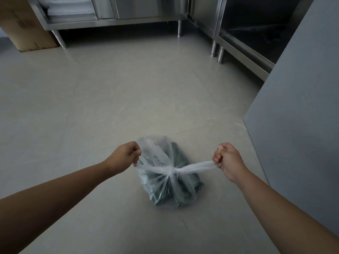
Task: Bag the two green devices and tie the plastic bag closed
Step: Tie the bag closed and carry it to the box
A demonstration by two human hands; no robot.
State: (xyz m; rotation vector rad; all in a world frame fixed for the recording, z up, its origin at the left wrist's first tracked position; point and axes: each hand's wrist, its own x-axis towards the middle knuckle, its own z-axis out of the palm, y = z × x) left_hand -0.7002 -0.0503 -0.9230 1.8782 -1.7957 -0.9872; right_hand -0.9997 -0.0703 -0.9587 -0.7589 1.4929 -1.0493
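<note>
Plastic bag (165,180) sits on the floor (110,98), between both forearms. Green devices (183,184) visible inside through the clear film. Left hand (125,155) clenched on one bag handle; right hand (228,161) clenched on the other, stretched taut. Handles cross in a knot (171,171) over the bag's middle. Farther off: steel cabinets (117,13), cardboard box (23,28).

Thin translucent plastic bag (161,173) (crinkled)
</note>
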